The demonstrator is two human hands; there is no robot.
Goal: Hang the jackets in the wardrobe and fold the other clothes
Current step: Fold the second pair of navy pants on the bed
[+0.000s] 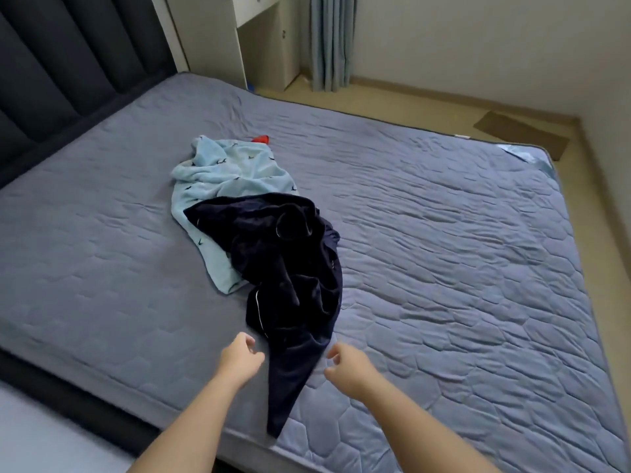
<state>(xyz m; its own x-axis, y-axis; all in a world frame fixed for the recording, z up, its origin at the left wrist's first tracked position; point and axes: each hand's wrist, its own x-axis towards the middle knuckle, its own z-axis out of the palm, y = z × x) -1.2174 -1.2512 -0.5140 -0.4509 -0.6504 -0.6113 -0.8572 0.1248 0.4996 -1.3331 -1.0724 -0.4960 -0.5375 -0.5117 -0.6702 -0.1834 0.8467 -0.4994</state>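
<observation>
A dark navy garment point(290, 285) is laid crumpled on the bed point(461, 250), its far part overlapping a light blue garment point(225, 172). A red item point(261, 139) is mostly hidden behind the blue one, so its kind cannot be told. The left hand point(240, 358) and right hand point(348, 365) are held loosely curled on either side of the navy garment's near tail, with nothing gripped.

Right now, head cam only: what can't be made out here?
Head view:
- red item: mostly hidden behind the light blue garment; kind unknown.
- light blue garment: near end covered by the navy garment.
- navy garment: crumpled on itself; jacket or not unclear.
- white cabinet: cut off by the top edge.
</observation>
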